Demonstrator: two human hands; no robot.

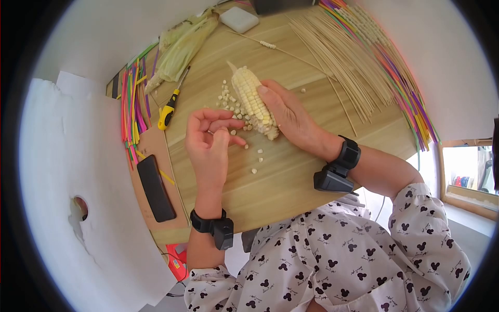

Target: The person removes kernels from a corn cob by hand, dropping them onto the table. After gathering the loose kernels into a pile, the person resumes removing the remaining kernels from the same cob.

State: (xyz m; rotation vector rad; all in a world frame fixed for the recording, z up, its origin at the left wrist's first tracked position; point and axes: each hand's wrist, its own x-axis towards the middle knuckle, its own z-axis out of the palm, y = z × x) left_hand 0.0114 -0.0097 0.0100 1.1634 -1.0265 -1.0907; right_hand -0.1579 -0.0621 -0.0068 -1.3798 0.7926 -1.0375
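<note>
A pale ear of corn [249, 93] lies tilted in my right hand [293, 117], thumb along its upper side and fingers hidden beneath. Its lower end is partly stripped, with a ragged tip. Just left of the cob, my left hand [210, 135] is curled, its thumb pressed to the fingers; whatever it may hold is hidden. Loose kernels [225, 93] are scattered on the wooden table [280, 177] between hand and cob, and a few lie nearer the front edge.
A yellow-black screwdriver [167, 112], corn husks [182, 49] and a dark phone [156, 188] are at left. Colourful sticks [138, 104] line the left edge. Thin wooden sticks [343, 57] fan out at upper right. One skewer [267, 45] carries kernels. A white case [239, 20] sits behind.
</note>
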